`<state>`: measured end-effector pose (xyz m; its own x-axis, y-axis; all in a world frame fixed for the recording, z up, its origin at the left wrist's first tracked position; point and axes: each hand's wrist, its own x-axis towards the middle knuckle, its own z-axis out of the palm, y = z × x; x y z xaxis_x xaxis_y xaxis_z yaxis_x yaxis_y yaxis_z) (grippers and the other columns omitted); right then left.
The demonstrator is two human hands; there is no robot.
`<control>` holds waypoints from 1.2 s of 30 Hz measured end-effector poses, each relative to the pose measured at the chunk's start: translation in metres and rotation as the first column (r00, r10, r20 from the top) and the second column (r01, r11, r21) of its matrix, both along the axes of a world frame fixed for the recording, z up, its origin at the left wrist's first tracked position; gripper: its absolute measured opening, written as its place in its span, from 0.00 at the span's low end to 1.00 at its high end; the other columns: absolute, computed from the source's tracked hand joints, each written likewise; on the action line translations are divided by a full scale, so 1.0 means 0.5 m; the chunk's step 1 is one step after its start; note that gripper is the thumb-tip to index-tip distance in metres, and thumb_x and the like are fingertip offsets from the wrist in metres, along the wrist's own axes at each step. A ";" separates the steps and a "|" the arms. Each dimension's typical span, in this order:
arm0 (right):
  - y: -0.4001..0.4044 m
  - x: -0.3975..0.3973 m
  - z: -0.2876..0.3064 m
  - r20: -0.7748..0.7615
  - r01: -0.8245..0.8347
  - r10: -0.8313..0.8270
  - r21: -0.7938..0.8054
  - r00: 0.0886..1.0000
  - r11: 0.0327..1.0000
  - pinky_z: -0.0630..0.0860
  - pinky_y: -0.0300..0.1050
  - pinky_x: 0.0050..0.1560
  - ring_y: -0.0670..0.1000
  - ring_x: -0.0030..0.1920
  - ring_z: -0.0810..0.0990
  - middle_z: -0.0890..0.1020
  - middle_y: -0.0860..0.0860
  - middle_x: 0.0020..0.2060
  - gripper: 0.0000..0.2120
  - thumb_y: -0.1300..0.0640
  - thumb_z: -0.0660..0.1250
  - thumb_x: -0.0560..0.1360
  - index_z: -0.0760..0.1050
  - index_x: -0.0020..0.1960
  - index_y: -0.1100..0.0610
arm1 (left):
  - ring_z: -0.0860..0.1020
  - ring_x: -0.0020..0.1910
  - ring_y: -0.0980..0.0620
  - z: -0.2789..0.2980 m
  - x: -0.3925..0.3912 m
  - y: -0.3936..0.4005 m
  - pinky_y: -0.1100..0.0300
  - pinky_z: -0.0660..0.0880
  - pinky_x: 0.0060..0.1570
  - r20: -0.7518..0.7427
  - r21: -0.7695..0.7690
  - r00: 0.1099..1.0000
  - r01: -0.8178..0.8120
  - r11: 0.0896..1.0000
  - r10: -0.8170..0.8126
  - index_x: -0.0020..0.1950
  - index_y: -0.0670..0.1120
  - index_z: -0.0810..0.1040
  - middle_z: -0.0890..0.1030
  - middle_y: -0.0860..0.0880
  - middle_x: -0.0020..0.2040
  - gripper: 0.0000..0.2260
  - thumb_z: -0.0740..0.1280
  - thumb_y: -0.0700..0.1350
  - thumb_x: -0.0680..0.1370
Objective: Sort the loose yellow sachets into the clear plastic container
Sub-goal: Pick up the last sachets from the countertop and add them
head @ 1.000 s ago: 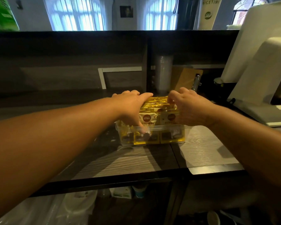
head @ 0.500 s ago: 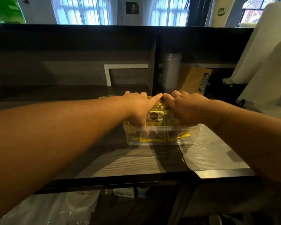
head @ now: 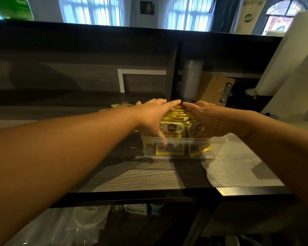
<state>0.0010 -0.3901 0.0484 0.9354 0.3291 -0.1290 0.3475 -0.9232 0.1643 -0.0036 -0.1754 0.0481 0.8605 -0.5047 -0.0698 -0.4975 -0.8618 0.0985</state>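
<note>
Little moved: left hand [head: 153,119], right hand [head: 210,121] still flat, fingers released, atop sachets [head: 172,129] in container [head: 181,140].

Dim, backlit by blown-out windows [head: 188,13]; glare on the counter [head: 235,167], soft focus, curved edges.

One head-worn wide-angle view looks forward and down along both outstretched forearms, close over the counter's [head: 149,176] near edge (no second view), facing the back shelving [head: 96,55] and windows [head: 91,11].
</note>
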 end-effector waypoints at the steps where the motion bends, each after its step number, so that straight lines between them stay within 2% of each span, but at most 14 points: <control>1: 0.005 -0.004 0.009 -0.029 0.003 -0.003 0.012 1.000 1.000 0.68 0.51 0.69 0.59 0.71 0.65 0.59 0.57 0.75 0.53 0.47 0.75 0.70 0.40 0.80 0.49 | 0.50 0.80 0.44 0.002 -0.003 0.014 0.33 0.54 0.73 -0.009 -0.087 1.000 -0.001 0.996 0.000 0.79 0.63 0.41 0.51 0.49 0.82 0.55 0.78 0.59 0.66; 2: 0.011 -0.006 0.018 -0.069 0.008 -0.005 0.046 0.998 0.999 0.67 0.49 0.68 0.58 0.71 0.65 0.59 0.57 0.75 0.54 0.49 0.76 0.69 0.42 0.80 0.50 | 0.53 0.79 0.44 0.006 -0.007 0.029 0.36 0.58 0.73 -0.018 -0.191 1.000 -0.015 0.982 0.012 0.80 0.62 0.44 0.52 0.50 0.82 0.51 0.77 0.59 0.69; 5: 0.040 -0.014 0.057 -0.223 0.072 0.003 0.324 0.975 0.943 0.66 0.48 0.67 0.57 0.71 0.66 0.62 0.54 0.75 0.50 0.56 0.77 0.68 0.49 0.79 0.50 | 0.63 0.75 0.46 0.000 -0.009 0.093 0.51 0.67 0.65 -0.025 -0.494 0.991 -0.124 0.861 0.128 0.80 0.61 0.53 0.60 0.49 0.79 0.36 0.69 0.58 0.77; 7: 0.078 -0.012 0.073 -0.168 0.043 0.016 0.340 0.986 0.940 0.67 0.51 0.68 0.56 0.72 0.66 0.64 0.52 0.75 0.46 0.51 0.76 0.69 0.53 0.79 0.48 | 0.68 0.72 0.47 -0.026 0.001 0.151 0.53 0.69 0.61 0.008 -0.572 0.963 -0.216 0.791 0.269 0.78 0.59 0.60 0.66 0.49 0.76 0.28 0.65 0.58 0.80; 10: 0.152 -0.001 0.079 -0.040 -0.020 0.035 0.314 0.999 0.949 0.69 0.48 0.64 0.54 0.69 0.70 0.67 0.51 0.74 0.39 0.43 0.71 0.72 0.57 0.77 0.47 | 0.71 0.68 0.46 -0.081 0.011 0.242 0.51 0.72 0.60 0.016 -0.453 0.898 -0.386 0.804 0.440 0.76 0.53 0.66 0.71 0.46 0.72 0.24 0.63 0.56 0.81; 13: 0.229 0.015 0.070 0.011 -0.075 0.075 0.296 0.997 0.952 0.68 0.44 0.59 0.53 0.68 0.71 0.69 0.51 0.72 0.34 0.40 0.67 0.75 0.60 0.76 0.48 | 0.63 0.74 0.41 -0.137 0.009 0.319 0.42 0.64 0.69 0.016 -0.198 0.820 -0.558 0.806 0.572 0.77 0.52 0.65 0.66 0.44 0.76 0.24 0.56 0.60 0.82; 14: 0.253 0.019 0.067 0.017 -0.089 0.088 0.291 0.996 0.953 0.68 0.45 0.60 0.53 0.68 0.71 0.69 0.51 0.72 0.33 0.40 0.66 0.75 0.61 0.76 0.49 | 0.61 0.75 0.39 -0.154 0.009 0.339 0.41 0.62 0.71 0.008 -0.169 0.799 -0.591 0.789 0.601 0.76 0.53 0.66 0.65 0.43 0.77 0.24 0.53 0.61 0.83; 16: 0.299 0.030 0.060 0.031 -0.123 0.119 0.267 0.992 0.956 0.69 0.44 0.59 0.53 0.67 0.72 0.71 0.51 0.70 0.32 0.40 0.65 0.76 0.62 0.75 0.49 | 0.66 0.72 0.39 -0.175 0.005 0.364 0.40 0.66 0.68 -0.007 -0.190 0.779 -0.617 0.764 0.627 0.72 0.56 0.69 0.69 0.43 0.73 0.23 0.50 0.62 0.82; 19: 0.356 0.047 0.045 0.028 -0.150 0.147 0.221 0.989 0.964 0.68 0.43 0.57 0.52 0.63 0.73 0.74 0.51 0.67 0.29 0.40 0.65 0.76 0.65 0.73 0.50 | 0.72 0.64 0.41 -0.179 -0.005 0.368 0.44 0.70 0.62 0.031 -0.249 0.768 -0.614 0.749 0.639 0.66 0.56 0.73 0.74 0.44 0.65 0.15 0.54 0.55 0.83; 21: 0.385 0.059 0.032 0.028 -0.149 0.146 0.205 0.989 0.967 0.71 0.44 0.57 0.52 0.62 0.74 0.75 0.51 0.65 0.28 0.39 0.65 0.76 0.66 0.72 0.50 | 0.72 0.62 0.42 -0.176 -0.006 0.365 0.46 0.70 0.62 0.056 -0.291 0.764 -0.603 0.743 0.642 0.66 0.57 0.73 0.74 0.46 0.63 0.14 0.61 0.49 0.80; 25: 0.440 0.080 0.002 0.004 -0.102 0.104 0.202 0.995 0.974 0.70 0.45 0.55 0.53 0.60 0.74 0.74 0.51 0.64 0.26 0.42 0.65 0.77 0.66 0.72 0.50 | 0.68 0.68 0.40 -0.184 -0.010 0.378 0.45 0.68 0.66 0.042 -0.433 0.764 -0.567 0.700 0.644 0.71 0.58 0.68 0.68 0.46 0.72 0.26 0.69 0.47 0.74; 28: 0.484 0.102 -0.021 0.005 -0.057 0.057 0.186 0.998 0.981 0.71 0.45 0.52 0.52 0.54 0.74 0.75 0.53 0.62 0.23 0.47 0.65 0.79 0.68 0.71 0.51 | 0.65 0.71 0.36 -0.177 -0.012 0.389 0.45 0.67 0.67 0.009 -0.483 0.757 -0.569 0.665 0.654 0.74 0.58 0.64 0.62 0.43 0.75 0.32 0.72 0.47 0.72; 33: 0.543 0.147 -0.048 0.019 0.075 -0.078 0.133 0.997 0.988 0.76 0.49 0.55 0.54 0.52 0.76 0.77 0.54 0.57 0.20 0.60 0.66 0.77 0.71 0.69 0.53 | 0.75 0.62 0.42 -0.172 -0.006 0.413 0.51 0.74 0.57 0.012 -0.563 0.762 -0.530 0.635 0.647 0.71 0.54 0.67 0.77 0.45 0.65 0.27 0.72 0.47 0.74; 36: 0.558 0.172 -0.071 0.021 0.162 -0.169 0.199 0.985 0.967 0.78 0.53 0.56 0.55 0.52 0.78 0.78 0.55 0.55 0.21 0.62 0.66 0.76 0.72 0.68 0.53 | 0.76 0.59 0.45 -0.167 -0.010 0.415 0.54 0.71 0.50 0.086 -0.662 0.738 -0.459 0.592 0.669 0.67 0.55 0.69 0.76 0.48 0.62 0.23 0.73 0.47 0.75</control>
<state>0.0872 -0.1111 0.0127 0.9819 0.1847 -0.0410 0.1842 -0.9828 -0.0157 -0.0087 0.0319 -0.0354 0.9016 0.2456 0.3560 -0.0201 -0.7985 0.6017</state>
